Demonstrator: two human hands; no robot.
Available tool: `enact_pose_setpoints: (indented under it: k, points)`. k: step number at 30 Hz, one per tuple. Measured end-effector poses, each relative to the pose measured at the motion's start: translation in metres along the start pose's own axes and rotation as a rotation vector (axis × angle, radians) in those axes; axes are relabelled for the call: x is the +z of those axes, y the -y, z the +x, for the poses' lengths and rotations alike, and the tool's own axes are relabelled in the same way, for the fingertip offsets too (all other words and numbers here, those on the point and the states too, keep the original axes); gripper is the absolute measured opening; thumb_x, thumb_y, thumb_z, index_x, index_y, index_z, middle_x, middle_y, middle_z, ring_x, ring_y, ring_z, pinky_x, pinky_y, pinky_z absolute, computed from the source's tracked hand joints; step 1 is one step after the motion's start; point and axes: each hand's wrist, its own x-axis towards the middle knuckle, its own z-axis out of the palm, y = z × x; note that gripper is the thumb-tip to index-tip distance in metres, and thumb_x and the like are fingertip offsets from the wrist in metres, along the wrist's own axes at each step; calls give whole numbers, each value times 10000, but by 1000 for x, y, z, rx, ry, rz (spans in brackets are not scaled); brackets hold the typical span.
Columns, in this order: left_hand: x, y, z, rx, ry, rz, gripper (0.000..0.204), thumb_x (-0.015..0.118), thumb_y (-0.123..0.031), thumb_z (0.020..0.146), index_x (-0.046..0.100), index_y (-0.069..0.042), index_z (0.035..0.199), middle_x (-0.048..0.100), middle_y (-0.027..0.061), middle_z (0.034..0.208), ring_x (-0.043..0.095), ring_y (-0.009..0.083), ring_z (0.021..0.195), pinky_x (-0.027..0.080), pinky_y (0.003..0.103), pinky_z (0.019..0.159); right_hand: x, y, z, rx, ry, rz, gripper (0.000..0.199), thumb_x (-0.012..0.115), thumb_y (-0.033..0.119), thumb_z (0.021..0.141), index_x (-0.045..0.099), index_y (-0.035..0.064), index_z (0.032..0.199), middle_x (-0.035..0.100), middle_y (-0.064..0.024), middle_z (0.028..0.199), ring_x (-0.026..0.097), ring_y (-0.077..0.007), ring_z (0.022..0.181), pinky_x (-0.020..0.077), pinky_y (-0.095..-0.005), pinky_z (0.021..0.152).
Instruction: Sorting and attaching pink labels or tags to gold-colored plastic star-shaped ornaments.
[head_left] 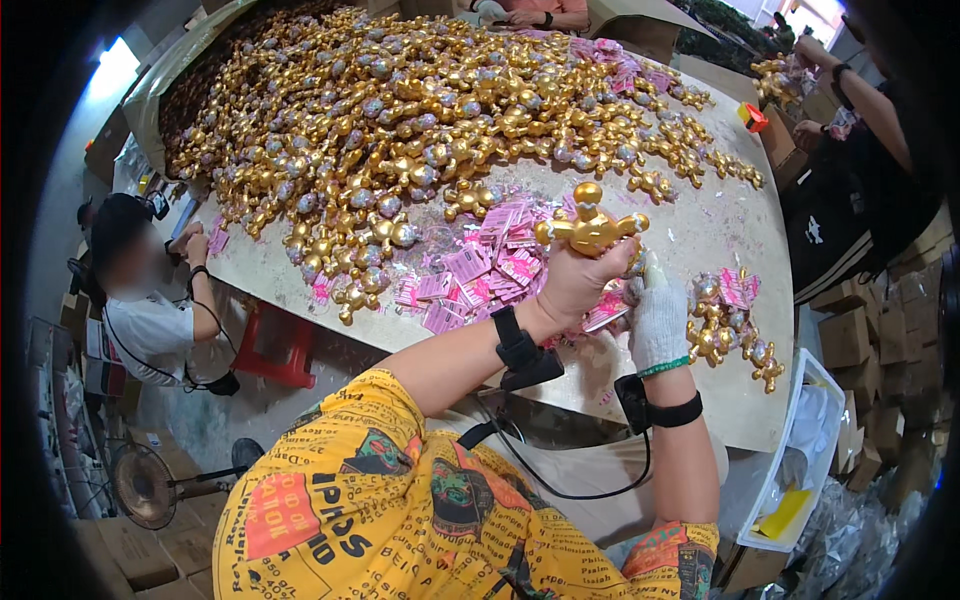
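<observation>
The bare left hand (578, 282) grips a shiny gold plastic figure (590, 226); the white-gloved right hand (658, 315) pinches beneath it. A loosened grip could drop it among pink paper tags (478, 272) on the table (735, 225).

Left hand (580, 282) grips gold figurine (590, 228); gloved right hand (658, 318) touching beside; pink tags (480, 270) on table (720, 225).

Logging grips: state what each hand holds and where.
Left hand grips a gold figurine by its lower body. Right hand, gloved, touches beneath it; its hold cannot be told.
</observation>
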Motion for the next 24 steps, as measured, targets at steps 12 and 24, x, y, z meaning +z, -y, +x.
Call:
enact_pose_setpoints:
  k: [12,24]
  points:
    - [2,7,-1,13,-7,-19,92,625,-109,786,565,-39,793,560,-45,704,514,44,629,431,232,558,5,-3,0,-234,-91,-232,274,440,253,908,528,12,812,456,-1,560,465,-125,465,335,-275,385]
    - [-17,5,0,4,215,15,155,623,-102,766,583,-35,900,596,-16,800,554,63,707,459,226,615,5,44,-16,378,88,405,273,425,303,900,464,120,700,390,31,524,370,-87,408,256,-246,345]
